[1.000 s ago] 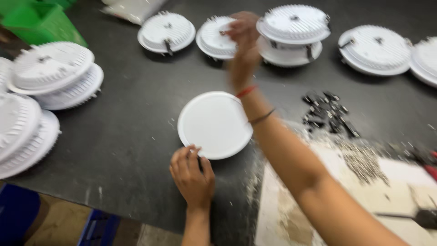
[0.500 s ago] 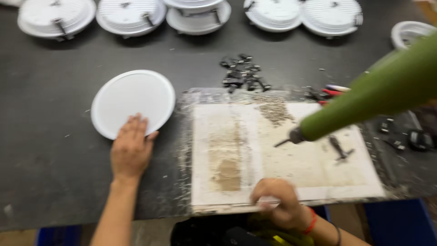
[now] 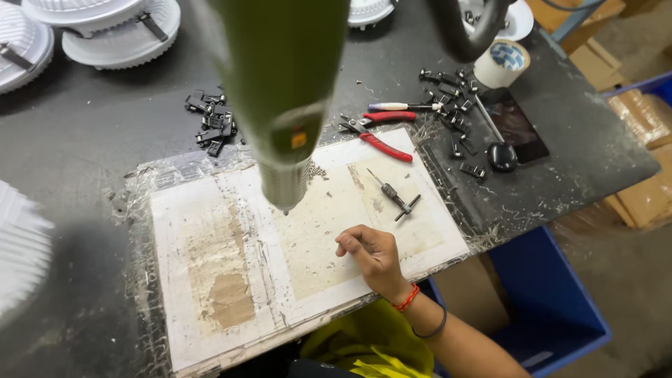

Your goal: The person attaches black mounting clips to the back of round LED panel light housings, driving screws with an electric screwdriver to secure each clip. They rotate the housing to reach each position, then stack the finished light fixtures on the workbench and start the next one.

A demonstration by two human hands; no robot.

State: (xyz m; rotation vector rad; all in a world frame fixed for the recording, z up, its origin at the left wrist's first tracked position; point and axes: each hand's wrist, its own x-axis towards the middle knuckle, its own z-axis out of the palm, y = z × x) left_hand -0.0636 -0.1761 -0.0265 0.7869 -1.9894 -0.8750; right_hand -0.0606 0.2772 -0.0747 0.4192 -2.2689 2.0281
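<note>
The right hand (image 3: 373, 255), fingers curled together as if pinching something too small to tell, rests on the worn white work board (image 3: 210, 238); the left hand is out of view. The hanging green powered screwdriver (image 3: 283, 105) points down just left of it, black metal clips (image 3: 210, 122) lying farther left.

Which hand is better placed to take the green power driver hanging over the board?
Probably the right. The right hand rests on the worn white board, close to the tip of the green power driver. The left hand is out of view.
</note>
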